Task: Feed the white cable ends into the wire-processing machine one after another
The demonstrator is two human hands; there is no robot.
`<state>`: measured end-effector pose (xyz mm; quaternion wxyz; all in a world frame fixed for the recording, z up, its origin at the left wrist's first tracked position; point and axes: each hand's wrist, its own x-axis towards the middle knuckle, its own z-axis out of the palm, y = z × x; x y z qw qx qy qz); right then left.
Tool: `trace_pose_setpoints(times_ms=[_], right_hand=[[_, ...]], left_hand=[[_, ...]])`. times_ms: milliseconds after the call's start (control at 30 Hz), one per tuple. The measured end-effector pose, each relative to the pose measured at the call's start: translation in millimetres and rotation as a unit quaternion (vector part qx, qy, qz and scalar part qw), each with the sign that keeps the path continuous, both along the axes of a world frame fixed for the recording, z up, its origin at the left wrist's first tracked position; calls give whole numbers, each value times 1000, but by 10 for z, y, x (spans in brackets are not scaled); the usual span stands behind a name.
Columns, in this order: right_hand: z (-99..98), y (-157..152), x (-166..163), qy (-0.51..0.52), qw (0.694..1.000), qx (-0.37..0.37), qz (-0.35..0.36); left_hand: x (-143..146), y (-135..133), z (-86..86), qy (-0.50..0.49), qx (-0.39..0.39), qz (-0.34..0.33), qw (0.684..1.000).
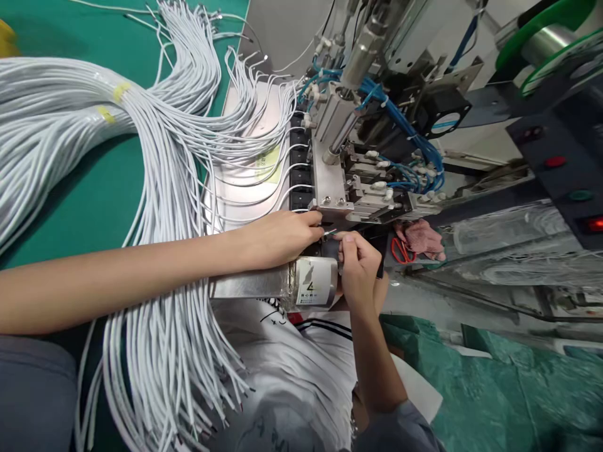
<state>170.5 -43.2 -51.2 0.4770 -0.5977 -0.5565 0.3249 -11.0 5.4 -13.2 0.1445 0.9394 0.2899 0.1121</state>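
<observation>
My left hand (pixel 282 235) reaches across from the left, fingertips pinched on a thin wire end at the front of the machine's black fixture row (pixel 298 169). My right hand (pixel 358 263) comes up from below, fingers closed around a small metal piece that meets the left fingertips. A big bundle of white wires (pixel 155 157) fans over the green table and hangs under my left forearm. Several white wires loop into the fixture slots.
A pneumatic machine (pixel 358 113) with blue air hoses and a silver cylinder stands above the hands. Red-handled scissors (pixel 400 250) lie on a pink cloth to the right. A labelled metal plate (pixel 311 282) juts beneath the hands. Green cloth (pixel 494 383) covers the lower right.
</observation>
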Motion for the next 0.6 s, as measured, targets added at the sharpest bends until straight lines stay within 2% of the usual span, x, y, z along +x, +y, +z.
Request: trace_pose_setpoints(times_ms=[67, 133, 300, 600], right_hand=[[-108, 81, 57, 63, 995, -71, 26], [-179, 138, 69, 119, 985, -112, 57], [-218, 177, 17, 204, 967, -121, 88], [-227, 162, 54, 172, 970, -130, 116]], left_hand=[[0, 20, -70, 26, 15, -8, 1000], [7, 20, -96, 43, 18, -16, 999], [32, 5, -38, 79, 8, -20, 997], [59, -1, 45, 129, 5, -22, 991]])
